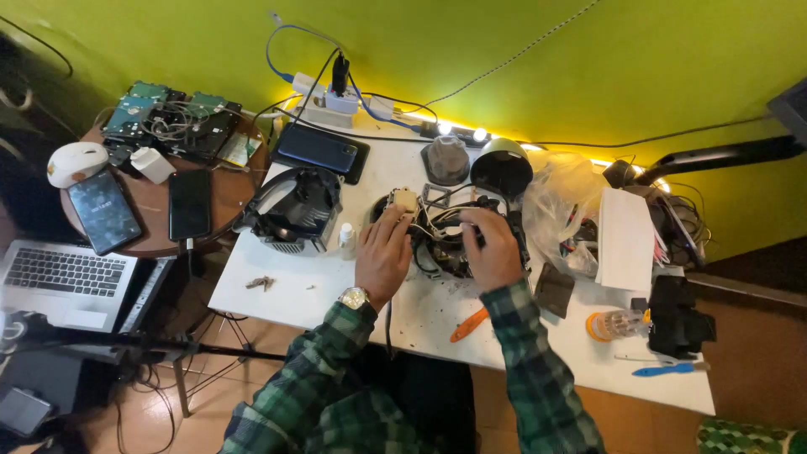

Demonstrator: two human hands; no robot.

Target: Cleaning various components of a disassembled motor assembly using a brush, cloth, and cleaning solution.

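Both hands on the opened device [437, 235], a tangle of wires at table centre. Left hand [382, 252] rests fingers flat on its left edge, not closed; right hand [494, 250] curls over the right side, grip can't tell. Risk: loose wires could snag or tear if pulled; small white bottle [345, 234] just left could tip. White paper sheet [625, 238] stands right; blue screwdriver [664, 369] near right; orange tool [468, 324] near the right sleeve.
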